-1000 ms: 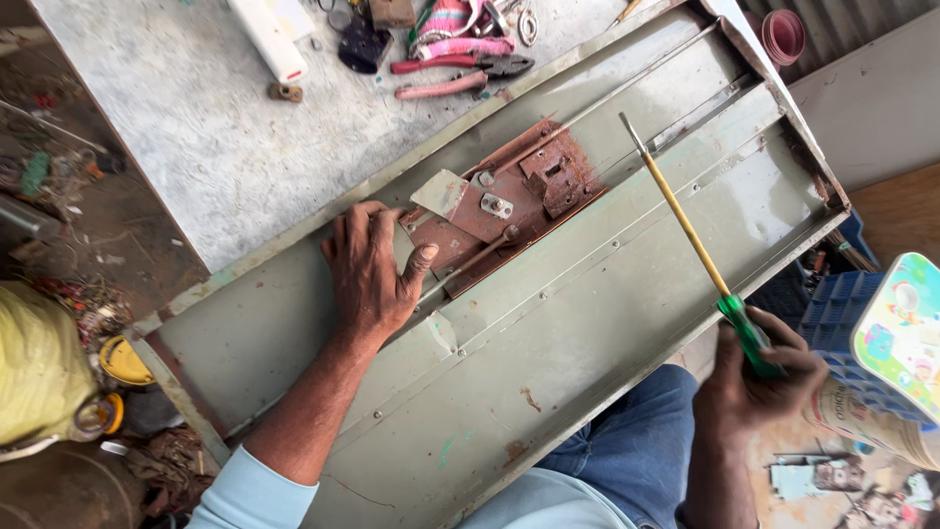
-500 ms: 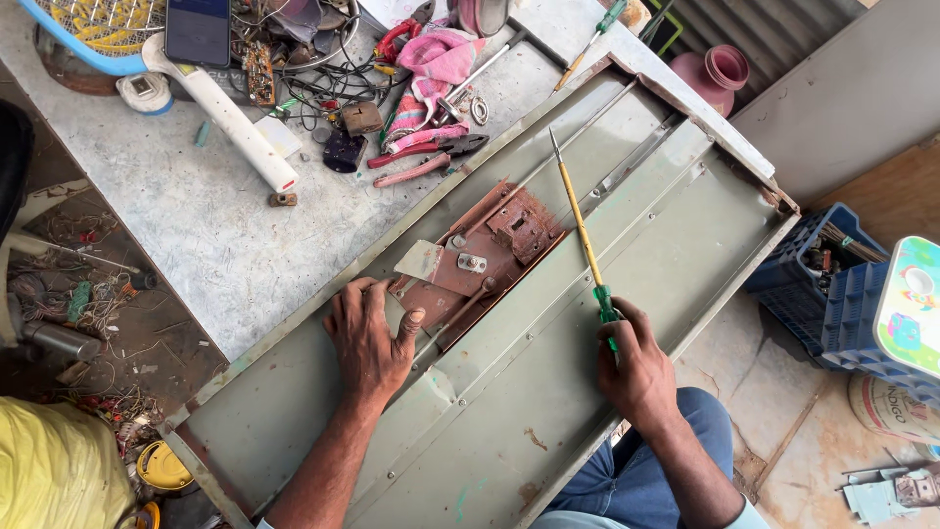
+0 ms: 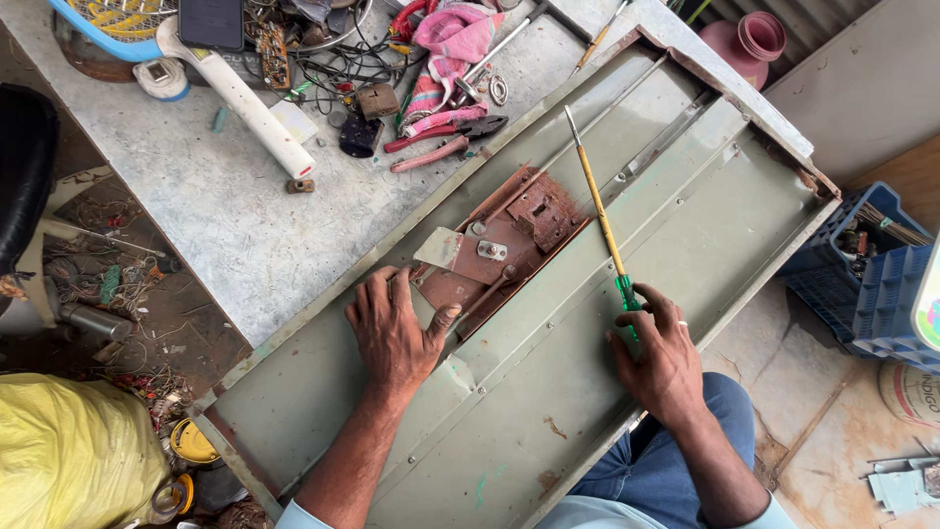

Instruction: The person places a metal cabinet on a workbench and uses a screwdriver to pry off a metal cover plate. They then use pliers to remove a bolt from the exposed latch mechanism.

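Cluttered counter (image 3: 196, 225) far left. Green metal panel (image 3: 607, 323) across lap. My left hand (image 3: 397, 333), fingers spread, presses rusty lock plate (image 3: 499, 245); right hand (image 3: 661, 358) fingers wrapped round screwdriver (image 3: 597, 211).

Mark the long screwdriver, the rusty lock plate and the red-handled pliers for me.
long screwdriver (image 3: 597, 211): head view, middle of the yellow shaft.
rusty lock plate (image 3: 509, 235): head view, centre of the brown plate.
red-handled pliers (image 3: 441, 142): head view, on the handles.

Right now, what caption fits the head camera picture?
Left hand rests on a green metal door; right hand holds a long screwdriver.
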